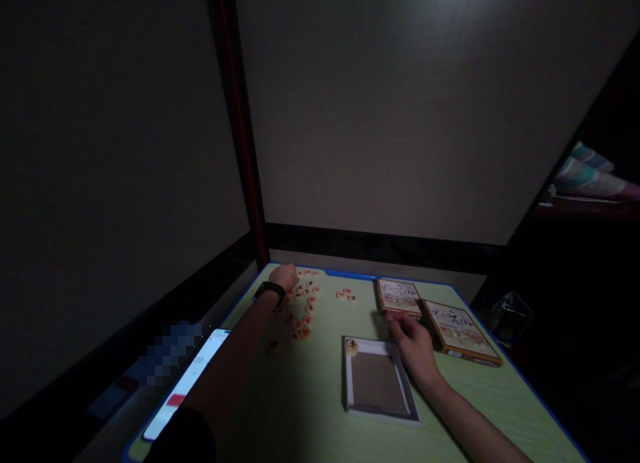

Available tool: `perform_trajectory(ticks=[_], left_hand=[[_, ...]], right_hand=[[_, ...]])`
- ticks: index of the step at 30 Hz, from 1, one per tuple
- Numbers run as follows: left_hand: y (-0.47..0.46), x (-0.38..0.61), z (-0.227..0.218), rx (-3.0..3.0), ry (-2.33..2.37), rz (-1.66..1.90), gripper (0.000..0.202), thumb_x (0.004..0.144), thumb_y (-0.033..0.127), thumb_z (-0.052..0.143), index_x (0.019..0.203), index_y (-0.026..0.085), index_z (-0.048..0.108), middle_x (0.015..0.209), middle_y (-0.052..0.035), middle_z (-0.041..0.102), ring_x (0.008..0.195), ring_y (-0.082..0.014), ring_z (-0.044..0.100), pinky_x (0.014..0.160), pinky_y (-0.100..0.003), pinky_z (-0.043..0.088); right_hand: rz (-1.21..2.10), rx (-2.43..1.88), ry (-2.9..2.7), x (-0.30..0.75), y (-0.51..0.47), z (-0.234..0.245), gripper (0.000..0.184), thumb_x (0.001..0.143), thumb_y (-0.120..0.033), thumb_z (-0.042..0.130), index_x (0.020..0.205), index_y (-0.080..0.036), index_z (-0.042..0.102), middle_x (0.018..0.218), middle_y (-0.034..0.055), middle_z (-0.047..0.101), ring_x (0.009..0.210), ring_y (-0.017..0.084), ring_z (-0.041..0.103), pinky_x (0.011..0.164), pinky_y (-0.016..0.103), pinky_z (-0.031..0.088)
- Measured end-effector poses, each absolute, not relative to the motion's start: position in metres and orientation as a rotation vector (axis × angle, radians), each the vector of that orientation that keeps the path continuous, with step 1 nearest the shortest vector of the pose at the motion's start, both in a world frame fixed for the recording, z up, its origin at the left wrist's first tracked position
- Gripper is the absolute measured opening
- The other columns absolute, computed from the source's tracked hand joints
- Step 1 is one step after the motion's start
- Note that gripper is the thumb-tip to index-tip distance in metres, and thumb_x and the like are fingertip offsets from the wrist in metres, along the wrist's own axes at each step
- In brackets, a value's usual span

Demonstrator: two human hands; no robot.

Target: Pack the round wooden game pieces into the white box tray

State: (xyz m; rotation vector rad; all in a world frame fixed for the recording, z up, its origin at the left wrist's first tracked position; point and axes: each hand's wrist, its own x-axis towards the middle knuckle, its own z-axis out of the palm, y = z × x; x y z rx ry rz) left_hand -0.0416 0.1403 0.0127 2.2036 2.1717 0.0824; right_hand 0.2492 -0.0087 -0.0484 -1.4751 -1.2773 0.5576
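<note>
My left hand point(283, 275), with a dark band on the wrist, reaches to the far left of the table among scattered Chinese chess pieces point(311, 308). Its fingers curl downward and are mostly hidden, so what they hold does not show. My right hand point(414, 346) is closed, thumb and fingers drawn together, just right of an open tray-like box point(374, 346) and near the smaller lidded box. Anything in its fingers is too dark to make out. One chess piece point(352, 346) with a black character lies in the tray's far left corner.
Two printed chess boxes, a smaller one point(399, 296) and a larger one point(460, 326), lie on the right. A few pieces point(346, 294) sit apart at the table's middle. A lit phone point(193, 376) lies along the left edge. Walls rise behind and left of the green table point(310, 403).
</note>
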Motion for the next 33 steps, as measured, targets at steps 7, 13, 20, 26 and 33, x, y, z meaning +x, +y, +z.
perform_trajectory(ticks=[7, 13, 20, 26, 33], left_hand=[[0.113, -0.038, 0.025, 2.378, 2.033, 0.233, 0.03, 0.095, 0.023, 0.042, 0.107, 0.012, 0.067, 0.113, -0.0169, 0.07, 0.111, -0.0239, 0.065, 0.093, -0.029, 0.047], [0.066, -0.024, 0.001, 2.54, 1.824, 0.334, 0.022, 0.091, 0.018, 0.047, 0.103, 0.013, 0.065, 0.105, -0.012, 0.071, 0.107, -0.0231, 0.064, 0.097, -0.033, 0.046], [0.052, -0.018, -0.016, 2.557, 1.835, 0.384, 0.018, 0.087, 0.013, 0.05, 0.096, 0.012, 0.065, 0.099, -0.0145, 0.071, 0.102, -0.0244, 0.065, 0.093, -0.035, 0.048], [0.053, -0.011, -0.015, 2.501, 1.901, 0.366, 0.017, 0.088, 0.02, 0.052, 0.097, 0.012, 0.065, 0.098, -0.0144, 0.071, 0.101, -0.0241, 0.066, 0.089, -0.033, 0.049], [0.045, -0.005, -0.007, 2.438, 1.949, 0.299, 0.02, 0.086, 0.016, 0.053, 0.104, 0.012, 0.062, 0.102, -0.0147, 0.072, 0.106, -0.0249, 0.065, 0.092, -0.032, 0.047]], right_hand=[[0.552, -1.5, -1.282, 0.25, -0.007, -0.049, 0.05, 0.072, -0.062, 0.053, 0.08, -0.016, 0.072, 0.069, 0.0082, 0.07, 0.066, 0.025, 0.062, 0.064, 0.034, 0.045], [0.536, -1.472, -1.299, 0.249, -0.007, -0.05, 0.048, 0.073, -0.062, 0.054, 0.077, -0.017, 0.07, 0.069, 0.0078, 0.07, 0.066, 0.025, 0.062, 0.065, 0.034, 0.046], [0.518, -1.466, -1.331, 0.248, -0.006, -0.048, 0.049, 0.073, -0.063, 0.051, 0.076, -0.018, 0.069, 0.067, 0.0079, 0.069, 0.065, 0.025, 0.061, 0.065, 0.035, 0.046], [0.506, -1.456, -1.335, 0.248, -0.006, -0.049, 0.047, 0.075, -0.061, 0.05, 0.076, -0.018, 0.069, 0.068, 0.0076, 0.069, 0.066, 0.025, 0.062, 0.065, 0.034, 0.045], [0.473, -1.453, -1.366, 0.246, -0.008, -0.046, 0.047, 0.078, -0.059, 0.049, 0.079, -0.017, 0.07, 0.069, 0.0074, 0.071, 0.066, 0.025, 0.063, 0.065, 0.035, 0.047]])
